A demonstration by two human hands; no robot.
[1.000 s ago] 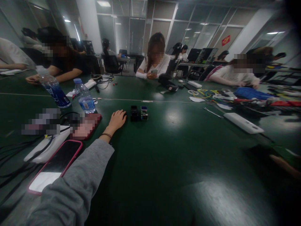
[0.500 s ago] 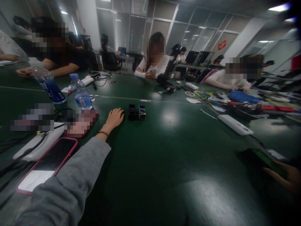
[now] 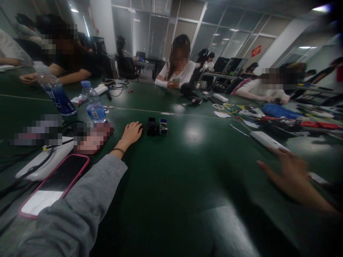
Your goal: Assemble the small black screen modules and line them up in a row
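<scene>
My left hand (image 3: 132, 132) lies on the green table (image 3: 182, 171), fingers loosely stretched and holding nothing visible. Just right of its fingertips stand two small items side by side: a black block-shaped device (image 3: 151, 126) and a small electronic module (image 3: 163, 126) with a bluish screen on top. Over the right part of the table is my right hand (image 3: 291, 176), slightly blurred, its thumb apart from the fingers and nothing visible in it. Its fingers overlap the near end of a white power strip (image 3: 264, 140); whether they touch it I cannot tell.
A pink-edged phone (image 3: 63, 178), a white box (image 3: 44, 162) with cables and two plastic bottles (image 3: 95, 107) are on the left. A wrench (image 3: 239, 130), a blue tray (image 3: 281, 111) and tangled wires are at the right. Several people sit around the table.
My right hand has moved up and left, with its fingers now spread. The dark flat rectangular object beside it earlier no longer shows. My left hand has stayed in place.
</scene>
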